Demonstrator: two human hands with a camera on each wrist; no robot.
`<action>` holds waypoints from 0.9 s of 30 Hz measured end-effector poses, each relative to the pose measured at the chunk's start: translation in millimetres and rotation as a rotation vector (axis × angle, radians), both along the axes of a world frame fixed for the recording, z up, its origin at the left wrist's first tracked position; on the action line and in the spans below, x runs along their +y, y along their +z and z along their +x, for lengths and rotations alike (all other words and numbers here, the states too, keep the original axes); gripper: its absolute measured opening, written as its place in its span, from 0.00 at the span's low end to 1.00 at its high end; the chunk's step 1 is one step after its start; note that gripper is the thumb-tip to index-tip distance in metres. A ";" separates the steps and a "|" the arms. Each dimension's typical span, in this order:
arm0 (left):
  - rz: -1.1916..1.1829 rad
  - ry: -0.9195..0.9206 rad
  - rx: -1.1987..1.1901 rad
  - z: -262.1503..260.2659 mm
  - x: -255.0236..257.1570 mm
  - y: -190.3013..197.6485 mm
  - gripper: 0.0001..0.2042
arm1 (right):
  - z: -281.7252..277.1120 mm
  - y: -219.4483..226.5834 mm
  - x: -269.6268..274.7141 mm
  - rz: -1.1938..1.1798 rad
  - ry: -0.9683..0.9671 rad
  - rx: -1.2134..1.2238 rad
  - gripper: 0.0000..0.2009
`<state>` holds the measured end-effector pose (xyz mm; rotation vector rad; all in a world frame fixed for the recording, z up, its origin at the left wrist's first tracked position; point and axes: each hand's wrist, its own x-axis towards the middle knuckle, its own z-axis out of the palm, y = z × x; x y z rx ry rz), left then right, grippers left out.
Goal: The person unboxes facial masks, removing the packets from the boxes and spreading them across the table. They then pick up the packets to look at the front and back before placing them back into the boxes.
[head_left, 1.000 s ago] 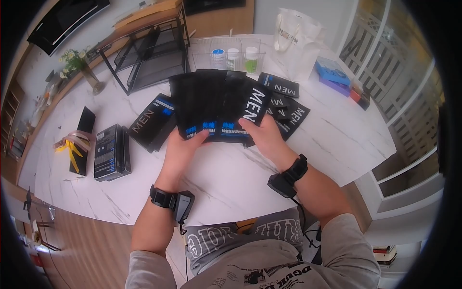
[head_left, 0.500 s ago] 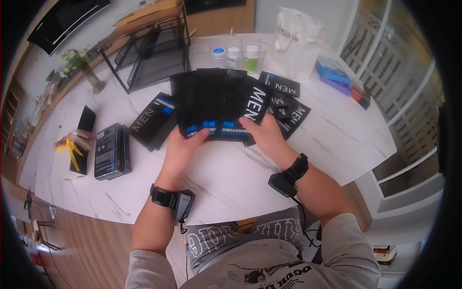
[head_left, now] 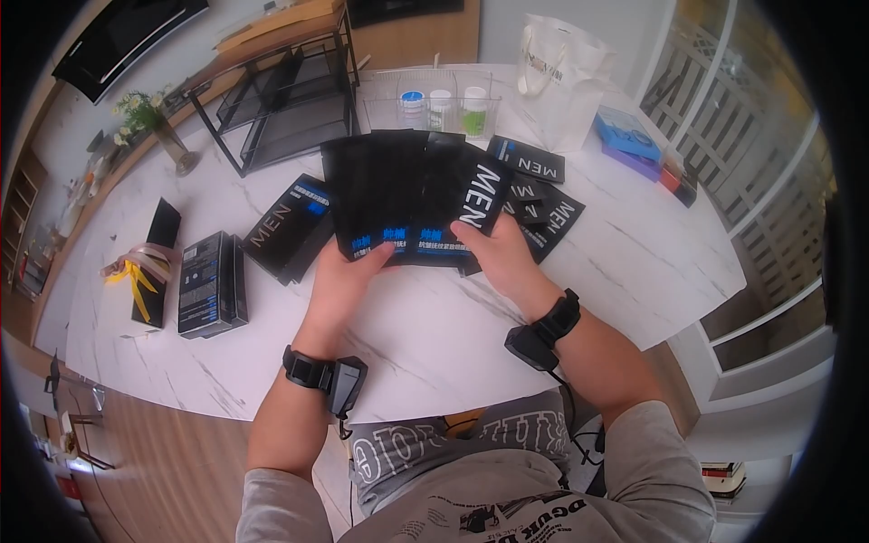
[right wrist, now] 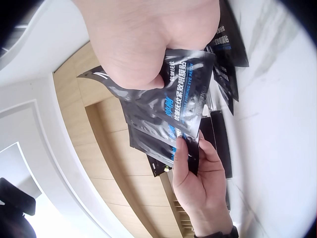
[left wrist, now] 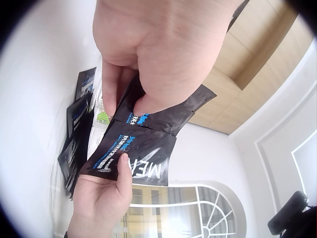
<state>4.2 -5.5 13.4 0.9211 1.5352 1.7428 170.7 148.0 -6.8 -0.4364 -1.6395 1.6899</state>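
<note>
Several black eye patch sachets (head_left: 380, 185) are held fanned out over the table, overlapping one another, with blue and white print along their lower edge. My left hand (head_left: 347, 279) grips the left lower corner of the fan, thumb on the front. At the opposite corner my right hand (head_left: 501, 260) pinches the outermost sachet, which bears white MEN lettering. Both thumbs press on the glossy foil (right wrist: 148, 111) in the right wrist view. More black sachets (head_left: 559, 217) lie in an overlapping pile on the table just beyond my right hand.
Left of the fan lie a black MEN box (head_left: 276, 231), upright black boxes (head_left: 206, 288) and a ribbon-tied black item (head_left: 161, 240). Behind stand a mesh rack (head_left: 303, 136), a clear bin with bottles (head_left: 439, 110) and a white paper bag (head_left: 566, 86). Blue and purple boxes (head_left: 626, 136) sit far right.
</note>
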 end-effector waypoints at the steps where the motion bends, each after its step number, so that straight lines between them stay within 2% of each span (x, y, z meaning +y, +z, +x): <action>1: -0.003 0.001 0.000 0.2 -0.1 0.4 0.11 | -0.1 -0.1 0.1 0.000 0.000 0.000 0.11; 16: -0.007 0.010 0.005 -0.2 0.2 -0.4 0.11 | -0.3 0.4 -0.6 -0.009 0.006 0.010 0.12; 22: -0.013 0.000 0.026 -1.4 -1.3 1.2 0.13 | 1.2 0.2 1.2 0.043 -0.030 -0.006 0.13; 27: -0.006 -0.015 -0.011 -1.5 -2.4 3.5 0.14 | -0.9 -3.7 2.9 -0.016 -0.075 0.025 0.14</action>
